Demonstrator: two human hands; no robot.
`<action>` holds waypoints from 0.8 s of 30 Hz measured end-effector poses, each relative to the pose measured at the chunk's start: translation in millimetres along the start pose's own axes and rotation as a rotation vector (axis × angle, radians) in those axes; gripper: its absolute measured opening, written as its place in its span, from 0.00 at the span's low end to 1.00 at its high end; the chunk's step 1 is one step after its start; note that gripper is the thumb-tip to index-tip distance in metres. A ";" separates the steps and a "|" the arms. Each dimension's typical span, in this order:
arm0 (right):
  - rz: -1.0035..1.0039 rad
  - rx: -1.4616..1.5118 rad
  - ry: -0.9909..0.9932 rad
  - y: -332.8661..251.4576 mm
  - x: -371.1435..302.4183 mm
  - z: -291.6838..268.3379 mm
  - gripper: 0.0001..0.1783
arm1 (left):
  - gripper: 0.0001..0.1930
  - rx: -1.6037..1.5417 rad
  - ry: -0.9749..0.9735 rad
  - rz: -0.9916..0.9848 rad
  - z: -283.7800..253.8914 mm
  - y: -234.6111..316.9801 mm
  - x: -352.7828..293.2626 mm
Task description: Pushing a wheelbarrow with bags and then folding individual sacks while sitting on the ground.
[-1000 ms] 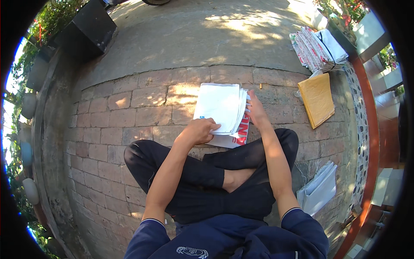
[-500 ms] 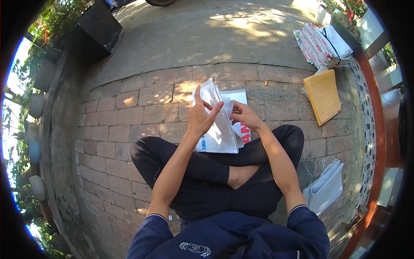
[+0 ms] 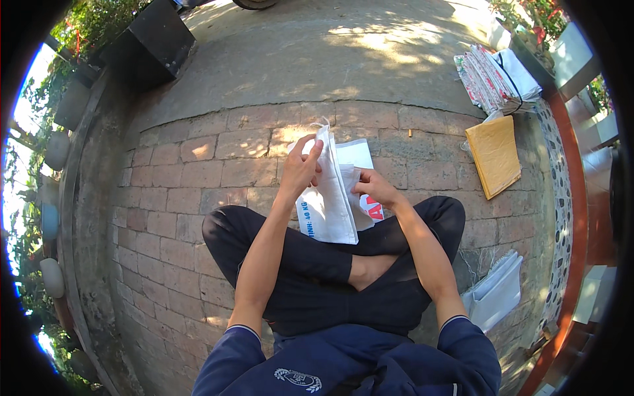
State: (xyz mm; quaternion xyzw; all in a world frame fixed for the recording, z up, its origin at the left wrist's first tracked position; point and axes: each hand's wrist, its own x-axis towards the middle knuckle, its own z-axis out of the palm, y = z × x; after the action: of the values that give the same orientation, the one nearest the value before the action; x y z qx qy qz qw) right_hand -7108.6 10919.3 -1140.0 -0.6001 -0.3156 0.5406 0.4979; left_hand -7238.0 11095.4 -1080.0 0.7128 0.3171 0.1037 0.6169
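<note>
Just beyond the crossed legs (image 3: 290, 247) of the seated person, a white stack (image 3: 330, 214) of folded sheets is held by both hands, with its upper end tilted up. Its upper part is gripped by the left hand (image 3: 300, 170), whose thumb is pointed upward along the material; the other fingers are bent around its left side, and their tips are partly hidden. On the right, a loose flap (image 3: 349, 175) of the same material is pinched between the thumb and bent fingers of the right hand (image 3: 376, 188). Between the hands, a gap is left between the flap and the stack's folded edge. Blue print is borne by the lower left corner of the stack. The dark trousers are overlapped by its lower edge; whether they are touched cannot be told.

Behind the stack, a lower sheet (image 3: 354, 152) is laid flat on the bricks (image 3: 198, 171), partly covered from view, with red print shown beside the right hand. Farther right, a yellow pad (image 3: 494, 158) is set on the ground, near a bundle (image 3: 482, 79) of patterned and white material by which a dark cord (image 3: 510, 74) is worn. Near the right knee, a grey sheet (image 3: 494, 294) is placed, folded, with frayed threads at its edge. At the upper left, a dark planter (image 3: 148, 46) is seen beside the concrete (image 3: 284, 76).
</note>
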 end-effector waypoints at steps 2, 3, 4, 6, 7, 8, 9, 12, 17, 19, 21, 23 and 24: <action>-0.042 -0.018 -0.009 1.1 2.8 -0.7 0.23 | 0.37 -0.063 -0.007 -0.038 -6.4 1.5 1.9; -0.081 -0.033 -0.016 2.1 3.6 -1.1 0.26 | 0.37 -0.063 -0.005 -0.036 -4.5 1.1 0.3; -0.080 -0.032 -0.019 -4.7 1.4 2.9 0.26 | 0.37 -0.039 0.026 -0.010 -0.4 5.2 -4.7; -0.031 -0.259 -0.007 -25.6 -9.2 17.3 0.35 | 0.42 0.015 0.052 0.044 6.1 2.7 -11.1; -0.030 -0.261 -0.009 -23.4 -10.5 19.8 0.35 | 0.42 0.013 0.054 0.043 9.6 0.9 -12.1; -0.062 -0.392 -0.010 -19.5 -11.0 22.2 0.39 | 0.44 0.049 0.027 0.033 12.6 -1.7 -12.7; -0.094 -0.523 -0.012 -17.1 -10.9 23.6 0.43 | 0.45 0.084 0.001 0.021 13.9 -5.1 -12.7; -0.145 -0.530 -0.044 -16.5 -12.7 17.3 0.44 | 0.50 0.038 -0.061 -0.017 13.8 -1.2 -11.1; -0.042 -0.302 -0.163 -23.9 -12.8 12.7 0.38 | 0.54 -0.078 -0.171 -0.077 3.0 -5.2 -3.9; -0.221 -0.371 -0.061 -25.8 -10.1 14.6 0.31 | 0.55 -0.107 -0.291 -0.118 2.7 -6.9 -1.1; -0.247 -0.262 0.025 -10.1 -0.7 8.4 0.30 | 0.55 -0.125 -0.355 -0.089 10.3 -5.5 -2.4; -0.282 -0.153 0.108 -8.6 4.8 7.0 0.31 | 0.53 -0.148 -0.489 -0.045 20.1 -9.2 -6.3; -0.161 -0.192 0.146 -8.9 6.7 6.6 0.30 | 0.53 -0.155 -0.538 -0.039 25.1 -9.7 -8.9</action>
State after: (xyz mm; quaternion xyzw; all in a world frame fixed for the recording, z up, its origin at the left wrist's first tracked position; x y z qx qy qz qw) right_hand -7112.1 10929.9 -1133.3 -0.6553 -0.3760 0.4213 0.5016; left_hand -7234.6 11070.2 -1092.4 0.6592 0.1468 -0.0774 0.7334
